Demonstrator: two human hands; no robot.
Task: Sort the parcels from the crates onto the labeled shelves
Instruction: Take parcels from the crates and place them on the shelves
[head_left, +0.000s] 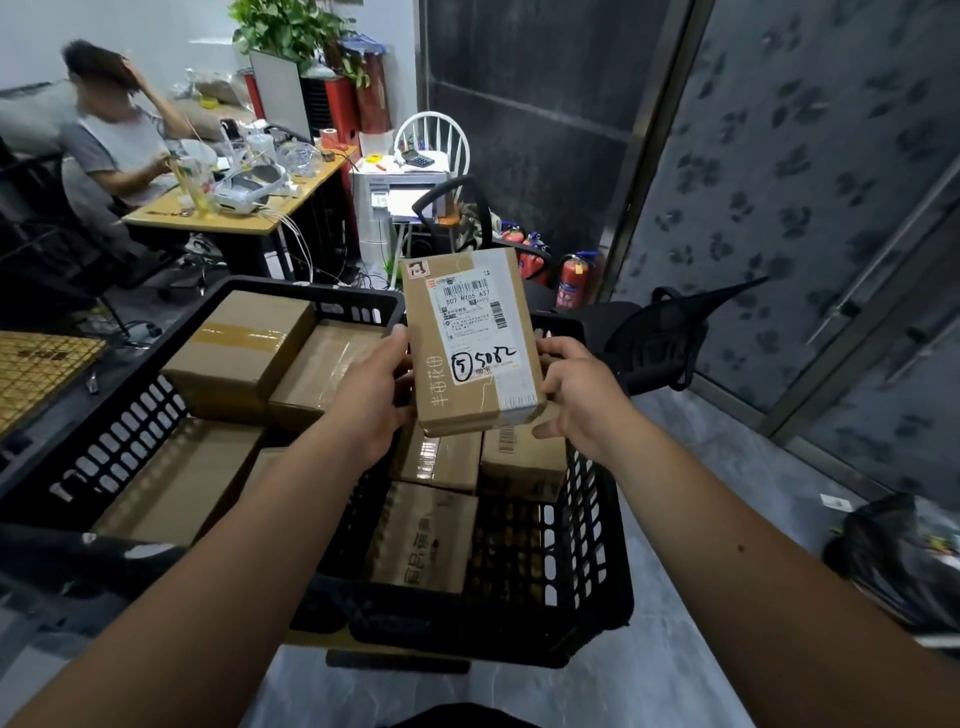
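Both hands, left (371, 387) and right (582, 392), grip the sides of a small box (470, 340) held up over the crate (597, 545). It looks light and stiff, so side holds should work

Two black crates on the grey floor

I see the right crate (587, 545) and the left crate (104, 441) side by side on the floor (701, 545), both packed with brown cardboard parcels (239, 353) lying flat.

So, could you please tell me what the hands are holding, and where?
Both hands, left and right, grip a brown cardboard parcel by its long side edges.
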